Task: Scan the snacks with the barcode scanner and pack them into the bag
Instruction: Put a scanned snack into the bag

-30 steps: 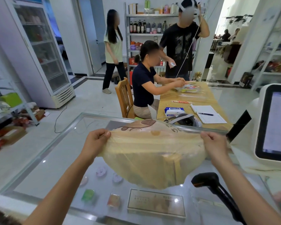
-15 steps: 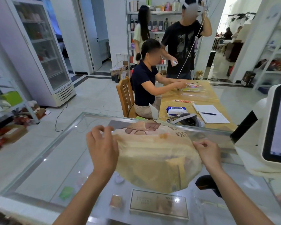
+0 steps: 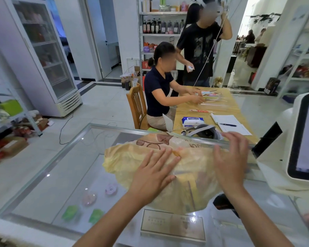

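Bag (image 3: 123, 163) on the counter (image 3: 34, 189), left hand (image 3: 153, 173) flat on its middle, right hand (image 3: 230, 157) over its right part, barcode scanner (image 3: 220, 202) just before the bag, screen terminal (image 3: 292, 139) at right, table (image 3: 221, 106) behind the counter

Counter left (image 3: 48, 177) free — terminal (image 3: 303, 139) blocks right.

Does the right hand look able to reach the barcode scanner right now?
Probably yes. The right hand is open and holds nothing, above the bag. The barcode scanner lies on the glass counter by the bag's near edge, under that forearm, with nothing seen on it.
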